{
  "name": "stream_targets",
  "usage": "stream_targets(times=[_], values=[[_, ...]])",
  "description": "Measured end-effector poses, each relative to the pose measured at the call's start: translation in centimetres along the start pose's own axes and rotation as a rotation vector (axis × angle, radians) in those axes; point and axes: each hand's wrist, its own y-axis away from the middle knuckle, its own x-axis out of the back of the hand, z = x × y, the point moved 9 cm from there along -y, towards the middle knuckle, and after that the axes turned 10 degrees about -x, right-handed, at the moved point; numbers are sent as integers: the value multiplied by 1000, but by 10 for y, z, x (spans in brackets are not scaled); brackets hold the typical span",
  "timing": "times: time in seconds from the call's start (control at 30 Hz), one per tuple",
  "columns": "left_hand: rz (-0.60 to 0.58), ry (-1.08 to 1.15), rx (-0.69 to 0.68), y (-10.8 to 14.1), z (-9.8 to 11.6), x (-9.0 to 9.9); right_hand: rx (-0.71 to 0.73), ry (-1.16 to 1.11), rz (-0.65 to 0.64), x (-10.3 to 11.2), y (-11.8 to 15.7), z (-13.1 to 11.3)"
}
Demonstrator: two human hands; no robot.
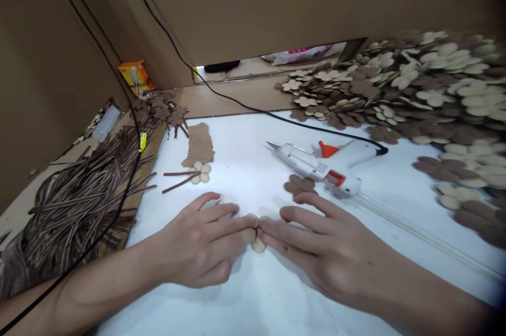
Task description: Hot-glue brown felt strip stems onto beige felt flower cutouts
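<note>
Both hands meet over a small cream flower piece (259, 245) on the white work surface. My left hand (205, 241) pinches its left side, and my right hand (316, 241) pinches its right side, fingertips almost touching. A small dark spot shows between the fingertips; what it is cannot be made out. Beyond my right hand lie a brown flower (299, 185) and a white glue gun (316, 167) with an orange trigger. Past my left hand is a cream flower (201, 172) with two brown strips (182, 180) across it, beside a torn cardboard piece (200, 144).
Cream and brown flowers (395, 83) are heaped at the right and back. Brown strips (90, 188) pile up on the left. An orange box (135, 77) stands at the back left. A black cable (237, 101) crosses to the glue gun; cardboard walls (276, 4) rise behind.
</note>
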Motion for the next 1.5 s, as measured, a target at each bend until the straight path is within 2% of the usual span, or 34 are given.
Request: stream_targets(times=[0.17, 0.37, 0.57, 0.87, 1.07, 1.13, 1.27, 1.5], values=[[28, -63, -22, -3, 4, 3, 37, 77, 2, -1, 3, -6], [-30, -130, -35, -4, 10, 0, -19, -85, 51, 5, 1, 4], [19, -58, -25, -2, 9, 2, -32, -56, 24, 3, -1, 3], [50, 85, 11, -1, -4, 5, -33, 7, -36, -5, 4, 0], [-5, 17, 2, -3, 2, 1, -101, -119, 93, 5, 4, 9], [-7, -4, 14, -2, 3, 0, -93, -90, 80, 3, 4, 7], [51, 24, 17, -1, 2, 3, -74, -25, 9, -5, 2, 2], [131, 77, 13, -3, -2, 9, -94, -46, -13, -6, 2, 3]])
